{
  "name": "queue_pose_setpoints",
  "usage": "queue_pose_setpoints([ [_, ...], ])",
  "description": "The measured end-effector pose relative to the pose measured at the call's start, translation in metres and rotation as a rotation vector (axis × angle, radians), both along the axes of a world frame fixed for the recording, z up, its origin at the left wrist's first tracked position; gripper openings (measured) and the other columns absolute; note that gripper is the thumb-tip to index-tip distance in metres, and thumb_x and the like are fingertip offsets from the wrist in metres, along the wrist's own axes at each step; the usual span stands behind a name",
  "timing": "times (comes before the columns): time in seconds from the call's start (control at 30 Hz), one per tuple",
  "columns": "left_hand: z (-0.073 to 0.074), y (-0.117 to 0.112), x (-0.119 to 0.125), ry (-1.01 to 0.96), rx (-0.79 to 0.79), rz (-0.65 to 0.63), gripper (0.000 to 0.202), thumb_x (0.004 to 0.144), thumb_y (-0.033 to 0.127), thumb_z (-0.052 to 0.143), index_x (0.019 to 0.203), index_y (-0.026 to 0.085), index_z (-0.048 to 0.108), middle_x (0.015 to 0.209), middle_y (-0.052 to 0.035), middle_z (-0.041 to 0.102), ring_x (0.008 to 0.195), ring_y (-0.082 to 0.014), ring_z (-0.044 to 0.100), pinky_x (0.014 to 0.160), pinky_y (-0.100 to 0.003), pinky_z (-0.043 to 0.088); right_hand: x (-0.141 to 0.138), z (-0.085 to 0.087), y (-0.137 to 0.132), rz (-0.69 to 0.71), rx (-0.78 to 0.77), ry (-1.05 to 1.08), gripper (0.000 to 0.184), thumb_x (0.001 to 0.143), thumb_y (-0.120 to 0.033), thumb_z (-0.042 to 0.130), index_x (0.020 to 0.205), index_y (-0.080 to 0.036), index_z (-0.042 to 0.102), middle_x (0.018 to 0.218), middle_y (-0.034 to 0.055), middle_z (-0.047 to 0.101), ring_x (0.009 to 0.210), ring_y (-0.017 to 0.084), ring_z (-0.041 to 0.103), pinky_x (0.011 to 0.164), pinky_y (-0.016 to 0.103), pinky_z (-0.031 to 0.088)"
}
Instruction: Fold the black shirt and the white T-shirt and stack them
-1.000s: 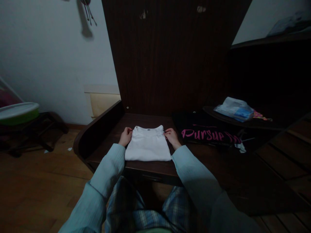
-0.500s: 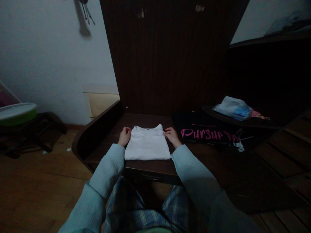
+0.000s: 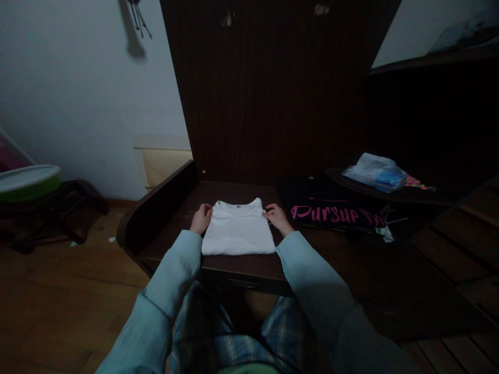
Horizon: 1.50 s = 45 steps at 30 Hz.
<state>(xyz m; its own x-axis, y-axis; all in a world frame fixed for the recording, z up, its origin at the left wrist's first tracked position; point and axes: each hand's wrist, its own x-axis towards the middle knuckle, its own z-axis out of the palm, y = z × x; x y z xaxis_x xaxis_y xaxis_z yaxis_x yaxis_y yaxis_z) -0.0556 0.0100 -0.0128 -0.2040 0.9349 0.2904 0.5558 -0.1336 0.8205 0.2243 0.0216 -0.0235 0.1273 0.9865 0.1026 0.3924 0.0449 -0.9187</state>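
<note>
A white shirt [image 3: 239, 232] lies folded into a neat rectangle on the dark wooden desk [image 3: 237, 265], its round neckline facing away from me. My left hand [image 3: 201, 218] is closed on the shirt's upper left edge, fingertips at the fabric. At the upper right edge, my right hand [image 3: 278, 218] pinches the cloth near the shoulder. Both wrists rest low beside the shirt, in pale blue-green sleeves.
Right of the shirt lies folded black cloth [image 3: 335, 208] with pink lettering. Beyond it, a clear plastic packet [image 3: 376, 172] sits on a rounded shelf. A raised side panel [image 3: 156, 205] bounds the desk's left, and a tall brown panel [image 3: 273, 98] its back.
The view has shifted very slightly. Both hands stay at the shirt's upper edges, and the shirt keeps its folded shape.
</note>
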Motion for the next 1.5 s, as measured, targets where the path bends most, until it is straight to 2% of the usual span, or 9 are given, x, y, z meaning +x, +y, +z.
queue_pose_setpoints([
  [0.17,-0.003,0.009,-0.001,-0.119,0.002,0.040,0.006,0.071,0.024,0.054,0.074,0.020,0.056,0.066,-0.0022,0.060,0.067,-0.0183,0.056,0.064,-0.028,0.040,-0.003,-0.003,0.008,-0.087,0.076,-0.026,0.014,0.065,-0.029,0.061,0.072,-0.021,0.050,0.054,-0.0050,0.054,0.055,0.014,0.055,0.053,0.025,0.043],
  [0.33,-0.002,0.026,0.005,-0.203,0.046,-0.002,0.012,0.071,0.023,0.053,0.080,0.018,0.059,0.082,-0.0048,0.064,0.078,-0.0165,0.058,0.070,-0.026,0.043,-0.009,-0.005,0.022,-0.115,0.175,0.050,0.011,0.065,-0.026,0.057,0.062,-0.020,0.049,0.054,-0.0033,0.054,0.055,0.014,0.055,0.054,0.025,0.043],
  [0.5,-0.003,0.033,0.009,-0.268,0.035,-0.091,0.025,0.066,0.024,0.060,0.089,0.015,0.061,0.070,-0.0017,0.063,0.062,-0.0130,0.057,0.057,-0.023,0.044,-0.013,-0.008,0.030,-0.059,0.215,0.080,0.011,0.057,-0.018,0.062,0.058,-0.018,0.051,0.057,-0.0016,0.059,0.058,0.014,0.057,0.056,0.024,0.045],
  [0.63,-0.005,0.034,0.008,-0.285,0.036,-0.088,0.023,0.063,0.027,0.064,0.082,0.014,0.064,0.068,-0.0018,0.064,0.060,-0.0127,0.057,0.055,-0.023,0.043,-0.014,-0.008,0.029,-0.038,0.244,0.088,0.003,0.059,-0.015,0.058,0.061,-0.017,0.058,0.063,0.0016,0.064,0.061,0.015,0.060,0.060,0.026,0.047],
  [0.8,-0.004,0.033,0.002,-0.255,0.056,-0.022,0.017,0.062,0.026,0.064,0.072,0.013,0.066,0.075,-0.0055,0.067,0.072,-0.0163,0.060,0.067,-0.026,0.046,-0.011,-0.005,0.025,-0.082,0.305,0.073,0.013,0.067,-0.019,0.053,0.073,-0.016,0.064,0.084,0.0065,0.067,0.071,0.016,0.061,0.067,0.027,0.048],
  [1.0,-0.003,0.031,0.004,-0.180,0.035,-0.006,0.019,0.067,0.026,0.059,0.079,0.013,0.067,0.083,-0.0068,0.069,0.080,-0.0181,0.062,0.073,-0.027,0.047,-0.011,-0.005,0.022,-0.092,0.295,0.010,0.012,0.069,-0.019,0.053,0.073,-0.017,0.064,0.073,0.0040,0.067,0.065,0.015,0.059,0.065,0.027,0.047],
  [1.1,-0.002,0.029,0.006,-0.143,0.019,-0.027,0.022,0.069,0.023,0.055,0.086,0.014,0.068,0.089,-0.0065,0.069,0.084,-0.0183,0.061,0.076,-0.028,0.047,-0.011,-0.005,0.020,-0.064,0.285,-0.048,0.015,0.071,-0.021,0.051,0.077,-0.017,0.065,0.075,0.0032,0.066,0.066,0.014,0.058,0.066,0.027,0.046],
  [1.3,-0.002,0.024,0.007,-0.078,-0.004,-0.096,0.030,0.068,0.014,0.052,0.094,0.014,0.067,0.093,-0.0061,0.069,0.083,-0.0185,0.062,0.077,-0.030,0.048,-0.013,-0.004,0.017,0.000,0.308,-0.147,0.025,0.066,-0.017,0.057,0.089,-0.016,0.066,0.082,0.0032,0.062,0.067,0.013,0.055,0.071,0.027,0.045],
  [1.5,-0.001,0.023,0.004,0.035,0.105,-0.031,0.030,0.070,0.014,0.049,0.094,0.015,0.067,0.104,-0.0077,0.066,0.098,-0.0204,0.058,0.090,-0.034,0.042,-0.013,-0.007,0.018,0.030,0.351,-0.265,0.030,0.070,-0.018,0.054,0.099,-0.016,0.064,0.092,0.0068,0.058,0.080,0.017,0.055,0.076,0.030,0.044],
])
